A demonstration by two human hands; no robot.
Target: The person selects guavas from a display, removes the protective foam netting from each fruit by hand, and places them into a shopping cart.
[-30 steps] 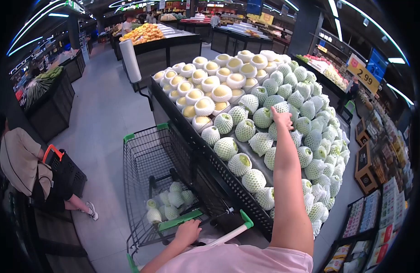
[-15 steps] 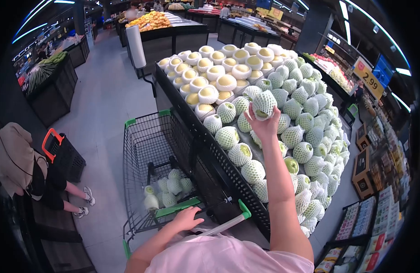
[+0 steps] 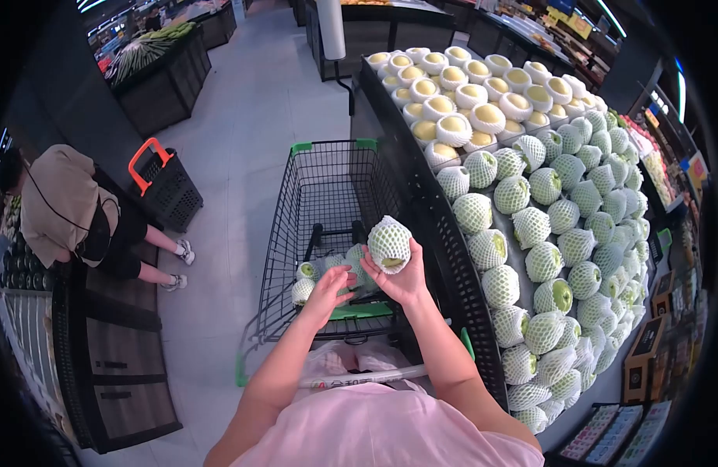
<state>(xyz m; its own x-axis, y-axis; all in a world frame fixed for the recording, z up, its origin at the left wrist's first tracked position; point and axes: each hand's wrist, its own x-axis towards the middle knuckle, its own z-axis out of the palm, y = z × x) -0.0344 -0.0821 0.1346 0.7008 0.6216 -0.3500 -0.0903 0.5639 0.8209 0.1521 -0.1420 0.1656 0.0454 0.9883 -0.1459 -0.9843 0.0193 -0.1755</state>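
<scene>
A green fruit in a white foam net [image 3: 389, 240] rests in my right hand [image 3: 406, 282], whose fingers curl round it from below and the side. It is held up above the shopping cart [image 3: 320, 167]. My left hand [image 3: 328, 297] hovers just left of it, fingers bent and apart, holding nothing. Beneath my hands, several similar netted fruits [image 3: 303, 292] lie in the cart, partly hidden by my left hand. To the right, a sloping display carries rows of the same netted green fruits [image 3: 544, 261].
Yellow fruits in white foam collars [image 3: 488, 117] fill the display's far part. Its black side panel [image 3: 460, 288] runs close along the cart's right. On the left stand a person in a beige top [image 3: 63, 194] and a black basket with an orange handle [image 3: 168, 191].
My right hand has brought the netted fruit from over the display to above the cart. My left hand has left the cart's handle area and risen beside the fruit. The view has turned left.
</scene>
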